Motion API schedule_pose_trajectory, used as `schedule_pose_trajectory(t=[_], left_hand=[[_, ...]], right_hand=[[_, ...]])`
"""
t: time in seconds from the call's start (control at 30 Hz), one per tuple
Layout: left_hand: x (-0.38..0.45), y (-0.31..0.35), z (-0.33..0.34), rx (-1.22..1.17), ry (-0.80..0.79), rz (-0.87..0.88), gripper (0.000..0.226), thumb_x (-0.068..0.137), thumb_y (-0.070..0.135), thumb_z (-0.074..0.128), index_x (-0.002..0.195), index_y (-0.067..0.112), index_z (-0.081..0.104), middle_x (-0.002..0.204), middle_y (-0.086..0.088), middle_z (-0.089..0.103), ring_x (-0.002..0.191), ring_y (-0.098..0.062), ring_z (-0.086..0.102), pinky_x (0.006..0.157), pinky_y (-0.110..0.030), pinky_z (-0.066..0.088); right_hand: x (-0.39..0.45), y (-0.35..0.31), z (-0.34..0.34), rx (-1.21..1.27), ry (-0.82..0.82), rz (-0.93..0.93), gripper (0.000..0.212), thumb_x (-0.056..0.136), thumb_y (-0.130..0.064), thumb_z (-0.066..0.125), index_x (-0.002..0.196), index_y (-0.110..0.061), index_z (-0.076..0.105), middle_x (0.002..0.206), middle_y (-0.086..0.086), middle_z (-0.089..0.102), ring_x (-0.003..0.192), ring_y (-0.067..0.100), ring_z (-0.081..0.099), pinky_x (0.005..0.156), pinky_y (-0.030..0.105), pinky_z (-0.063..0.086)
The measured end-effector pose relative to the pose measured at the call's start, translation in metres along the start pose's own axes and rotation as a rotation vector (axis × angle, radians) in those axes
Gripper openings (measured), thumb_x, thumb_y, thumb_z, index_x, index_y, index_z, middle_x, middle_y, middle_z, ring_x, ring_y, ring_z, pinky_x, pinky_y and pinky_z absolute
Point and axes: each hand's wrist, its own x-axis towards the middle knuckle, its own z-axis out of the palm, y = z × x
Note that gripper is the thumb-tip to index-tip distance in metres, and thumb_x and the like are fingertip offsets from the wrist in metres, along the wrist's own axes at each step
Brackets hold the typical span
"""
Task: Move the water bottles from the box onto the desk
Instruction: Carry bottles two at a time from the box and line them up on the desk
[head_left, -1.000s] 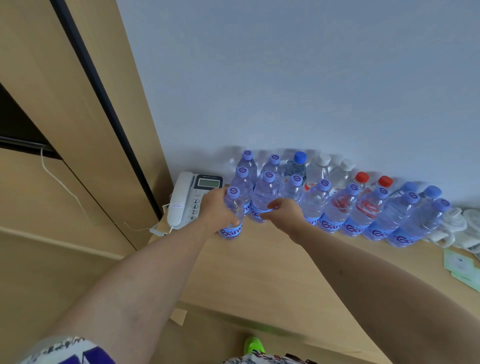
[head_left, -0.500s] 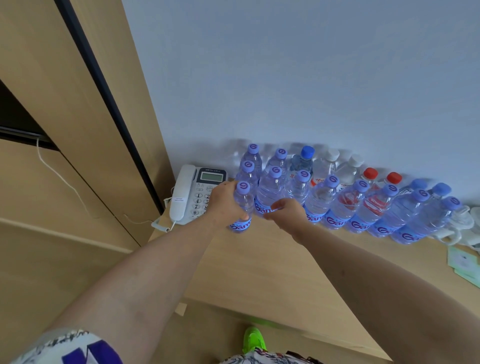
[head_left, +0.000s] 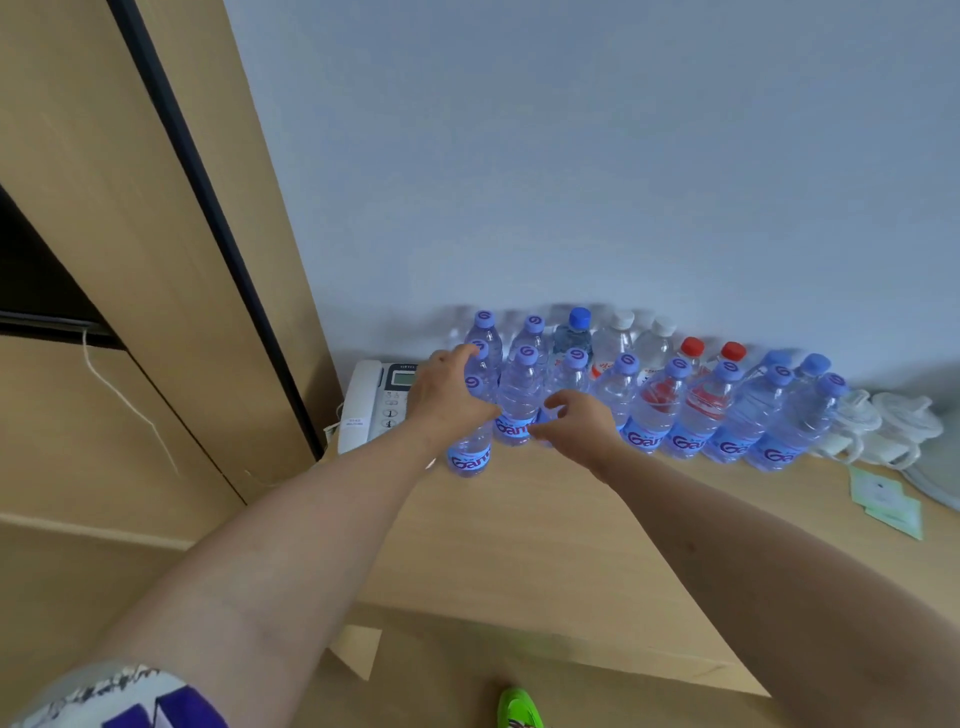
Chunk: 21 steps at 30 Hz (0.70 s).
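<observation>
Standing upright on the wooden desk (head_left: 519, 530), water bottles (head_left: 696, 415) packed in two tight rows against the wall (head_left: 571, 156), probably so none roll or tip. Beside the white telephone (head_left: 376, 402), at the near end of the rows: one lavender-capped front bottle (head_left: 470, 452), set slightly forward of its neighbours. Left hand (head_left: 449, 400) between telephone and that bottle, fingers spread and relaxed against its upper body, not clearly wrapped round it; looks like a release or a steadying touch. Right hand (head_left: 576, 423) further from the telephone, loosely curled, thumb and fingertips apart, just in front of the next bottle (head_left: 519, 400), holding nothing. Hands close together but not touching. Farther still from the telephone: red-capped and blue-capped bottles, then white cups (head_left: 883, 426) and green paper slips (head_left: 888, 506). No box in view. Likely purpose of the hand positions: nudging fresh arrivals flush with the row.
</observation>
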Motion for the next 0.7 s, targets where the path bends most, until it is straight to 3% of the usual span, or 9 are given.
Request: schedule_pose_trajectory(t=[0.17,0.4,0.7], left_hand=[[-0.011,0.035,0.007,0.113,-0.002,0.128,0.075,0.067,0.037,0.086,0.135,0.024,0.059,0.130,-0.006,0.063,0.122,-0.032,0.056,0.098,-0.041,0.050],[-0.045,0.121,0.061,0.222,-0.135,0.374,0.073,0.070,0.043,0.083,0.137,0.028,0.057,0.134,-0.005,0.058,0.128,-0.033,0.047,0.101,-0.041,0.045],[-0.126,0.257,0.152,0.315,-0.359,0.682,0.077,0.074,0.043,0.079,0.144,0.031,0.050,0.146,-0.001,0.048,0.137,-0.027,0.039,0.107,-0.035,0.040]], right_hand=[[-0.034,0.014,-0.035,-0.089,0.108,-0.008,0.061,0.083,-0.024,0.080,0.139,-0.016,0.060,0.124,0.010,0.067,0.109,0.026,0.064,0.089,0.036,0.053],[-0.097,0.065,-0.100,-0.111,0.277,0.108,0.063,0.084,-0.027,0.076,0.143,-0.019,0.056,0.139,0.010,0.060,0.131,0.026,0.053,0.101,0.034,0.043],[-0.204,0.181,-0.197,-0.211,0.401,0.341,0.075,0.081,-0.033,0.076,0.149,-0.029,0.046,0.138,0.008,0.051,0.130,0.030,0.050,0.097,0.036,0.043]])
